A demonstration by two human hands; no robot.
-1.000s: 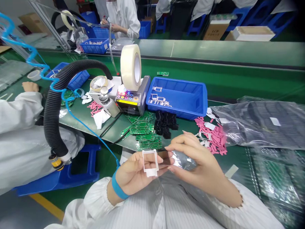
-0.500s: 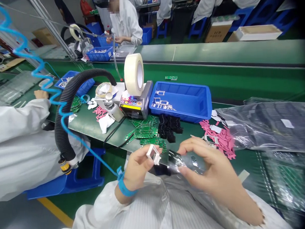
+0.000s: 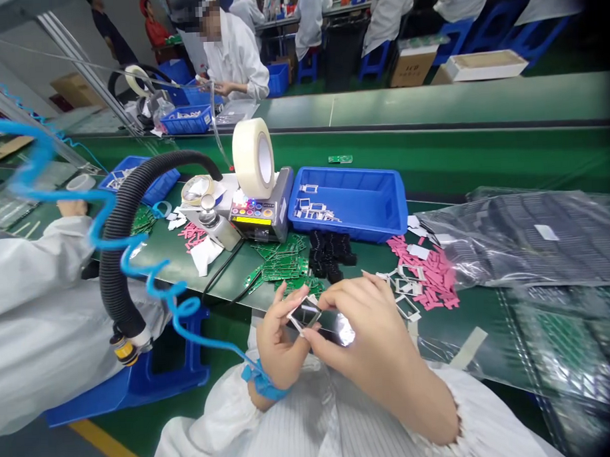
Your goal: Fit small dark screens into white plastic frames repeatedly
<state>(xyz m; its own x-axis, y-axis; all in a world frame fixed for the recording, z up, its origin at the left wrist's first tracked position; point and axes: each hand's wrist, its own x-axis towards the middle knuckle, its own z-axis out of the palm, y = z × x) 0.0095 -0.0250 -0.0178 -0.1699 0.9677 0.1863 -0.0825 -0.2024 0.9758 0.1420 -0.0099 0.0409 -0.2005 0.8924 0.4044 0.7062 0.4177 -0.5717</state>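
Observation:
My left hand (image 3: 283, 342) grips a small white frame (image 3: 294, 320) between thumb and fingers, near my lap at the table's front edge. A dark glossy panel (image 3: 306, 312) lies against the frame's opening. My right hand (image 3: 371, 333) pinches the panel from the right, its fingertips touching the frame too. Clear shiny film (image 3: 344, 328) shows under the right fingers. Just beyond the hands are a stack of green circuit boards (image 3: 286, 262) and black foam-like pieces (image 3: 330, 251). Pink strips (image 3: 439, 277) and loose white frames (image 3: 407, 288) lie to the right.
A blue bin (image 3: 354, 200) holds white frames. Left of it stand a tape dispenser (image 3: 259, 220) with a big roll and a metal-capped bottle (image 3: 219, 225). A black hose (image 3: 111, 262) arches at left, beside a co-worker's sleeve (image 3: 31, 265). Plastic-wrapped trays (image 3: 530, 240) lie right.
My right hand has moved left to meet my left hand, bringing the dark panel onto the white frame. The view has shifted slightly, and the blue coiled cord hangs differently.

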